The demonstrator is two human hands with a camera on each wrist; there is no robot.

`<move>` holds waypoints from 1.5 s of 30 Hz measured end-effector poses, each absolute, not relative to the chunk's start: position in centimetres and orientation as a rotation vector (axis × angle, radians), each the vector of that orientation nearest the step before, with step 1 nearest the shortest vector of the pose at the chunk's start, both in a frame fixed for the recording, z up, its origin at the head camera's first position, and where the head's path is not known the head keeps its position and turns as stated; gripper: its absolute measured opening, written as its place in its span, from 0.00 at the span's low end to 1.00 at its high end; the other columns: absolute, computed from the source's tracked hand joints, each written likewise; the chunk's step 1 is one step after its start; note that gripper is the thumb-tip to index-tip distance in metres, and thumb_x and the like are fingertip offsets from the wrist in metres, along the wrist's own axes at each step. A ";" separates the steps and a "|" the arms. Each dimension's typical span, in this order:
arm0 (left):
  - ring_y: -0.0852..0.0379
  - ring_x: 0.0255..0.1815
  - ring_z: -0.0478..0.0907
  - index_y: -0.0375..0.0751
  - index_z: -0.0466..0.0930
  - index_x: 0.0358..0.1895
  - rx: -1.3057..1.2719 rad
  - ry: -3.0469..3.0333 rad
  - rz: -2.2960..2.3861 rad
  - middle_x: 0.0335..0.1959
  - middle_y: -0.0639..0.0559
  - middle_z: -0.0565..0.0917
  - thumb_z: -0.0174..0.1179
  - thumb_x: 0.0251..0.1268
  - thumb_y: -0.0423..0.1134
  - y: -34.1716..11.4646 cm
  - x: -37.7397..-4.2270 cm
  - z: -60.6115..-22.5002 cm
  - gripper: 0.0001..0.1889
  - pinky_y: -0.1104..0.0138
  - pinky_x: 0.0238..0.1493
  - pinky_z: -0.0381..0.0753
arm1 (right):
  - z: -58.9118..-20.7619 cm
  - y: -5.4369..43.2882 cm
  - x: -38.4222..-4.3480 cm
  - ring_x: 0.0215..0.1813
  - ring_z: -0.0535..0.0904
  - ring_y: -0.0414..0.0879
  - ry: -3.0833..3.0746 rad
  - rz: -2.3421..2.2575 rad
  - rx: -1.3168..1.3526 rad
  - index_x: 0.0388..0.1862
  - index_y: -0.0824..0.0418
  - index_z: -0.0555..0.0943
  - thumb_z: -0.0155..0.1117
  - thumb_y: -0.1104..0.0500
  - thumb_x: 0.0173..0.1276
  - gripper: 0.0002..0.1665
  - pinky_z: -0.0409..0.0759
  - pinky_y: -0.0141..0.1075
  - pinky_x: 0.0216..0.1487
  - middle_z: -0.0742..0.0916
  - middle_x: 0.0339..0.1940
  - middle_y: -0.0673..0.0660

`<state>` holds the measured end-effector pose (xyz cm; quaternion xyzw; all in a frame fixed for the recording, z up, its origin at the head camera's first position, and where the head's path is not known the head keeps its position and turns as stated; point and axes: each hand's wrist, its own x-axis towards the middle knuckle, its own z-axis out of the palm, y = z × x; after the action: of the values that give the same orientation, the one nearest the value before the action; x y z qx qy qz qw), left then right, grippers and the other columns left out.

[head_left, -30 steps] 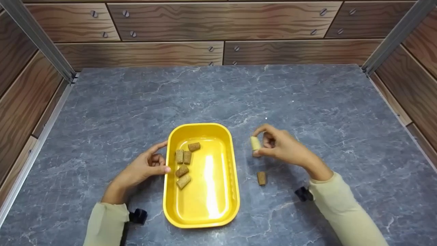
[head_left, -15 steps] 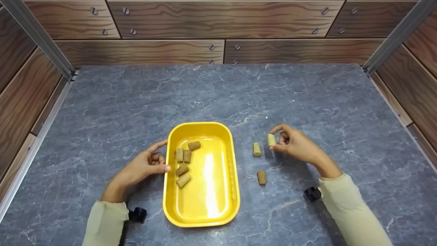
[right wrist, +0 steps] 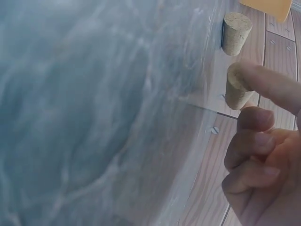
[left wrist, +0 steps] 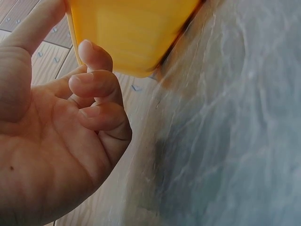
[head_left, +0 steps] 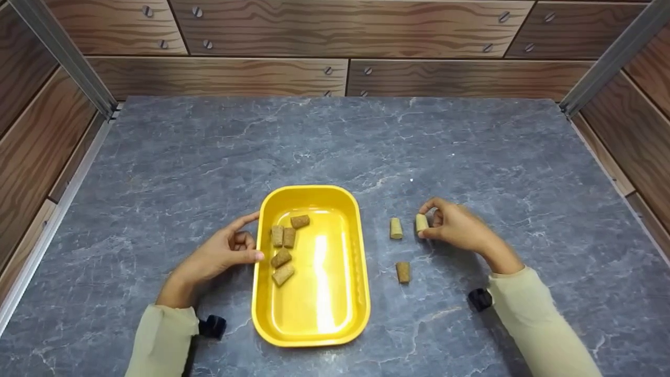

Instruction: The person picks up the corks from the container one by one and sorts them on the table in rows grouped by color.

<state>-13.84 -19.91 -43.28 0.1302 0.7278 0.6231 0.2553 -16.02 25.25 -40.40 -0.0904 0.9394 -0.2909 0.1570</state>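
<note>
Lower than half a second ago, the pale cork, right of centre in the head view, is pinched by the right hand; the left hand holds the yellow tray. Left wrist view: tray at top. Right wrist view: second cork upper right, above the pinched one.

No lettering, label, brand, number or sign can be read on the tray, the corks, the table or the far wall.
</note>
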 end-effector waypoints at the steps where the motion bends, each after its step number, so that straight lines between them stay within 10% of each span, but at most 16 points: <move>1: 0.64 0.29 0.70 0.36 0.49 0.76 0.351 1.972 1.692 0.30 0.54 0.75 0.68 0.58 0.36 -19.9 -13.8 -43.3 0.46 0.73 0.36 0.72 | -40.4 25.2 -16.0 0.24 0.69 0.42 2.689 -0.821 -0.249 0.51 0.63 0.75 0.71 0.58 0.58 0.24 0.67 0.34 0.26 0.77 0.24 0.51; 45: 0.63 0.30 0.69 0.37 0.50 0.76 0.335 1.993 1.686 0.31 0.53 0.74 0.69 0.57 0.37 -19.9 -13.8 -43.2 0.46 0.73 0.36 0.71 | -37.6 25.6 -15.0 0.29 0.68 0.43 2.637 -0.940 -0.284 0.63 0.67 0.69 0.71 0.60 0.59 0.35 0.69 0.32 0.28 0.75 0.30 0.54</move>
<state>-13.75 -19.87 -43.17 0.1233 0.7328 0.6198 0.2522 -15.01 25.60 -37.55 -0.0995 0.9246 -0.3297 0.1629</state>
